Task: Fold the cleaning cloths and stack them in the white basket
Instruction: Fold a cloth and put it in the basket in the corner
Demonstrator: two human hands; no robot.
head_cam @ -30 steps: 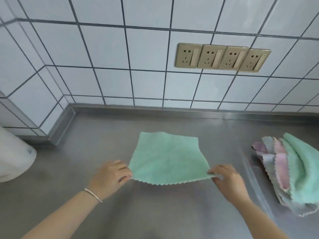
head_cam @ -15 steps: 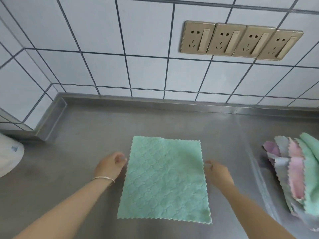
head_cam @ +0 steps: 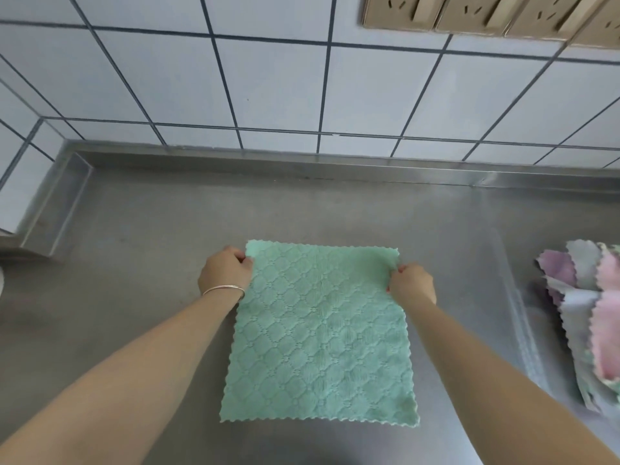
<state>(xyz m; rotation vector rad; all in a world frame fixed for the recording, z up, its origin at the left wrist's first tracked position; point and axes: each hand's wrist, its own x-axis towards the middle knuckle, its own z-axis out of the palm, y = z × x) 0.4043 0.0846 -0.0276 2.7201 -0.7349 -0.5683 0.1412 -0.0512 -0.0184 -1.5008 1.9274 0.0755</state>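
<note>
Green cloth point(head_cam: 318, 333) spread flat on steel counter point(head_cam: 134, 263), quilted diamond pattern, zigzag edges. Left hand point(head_cam: 225, 270) pinches far left corner, right hand point(head_cam: 411, 283) pinches far right corner, fingers curled on both. Thin bracelet point(head_cam: 223, 289) on left wrist. Pile of pink, grey, lilac cloths point(head_cam: 590, 317) off to right, well apart. White tiled wall point(head_cam: 268, 85) behind, beige sockets point(head_cam: 486, 11) at top right.
</note>
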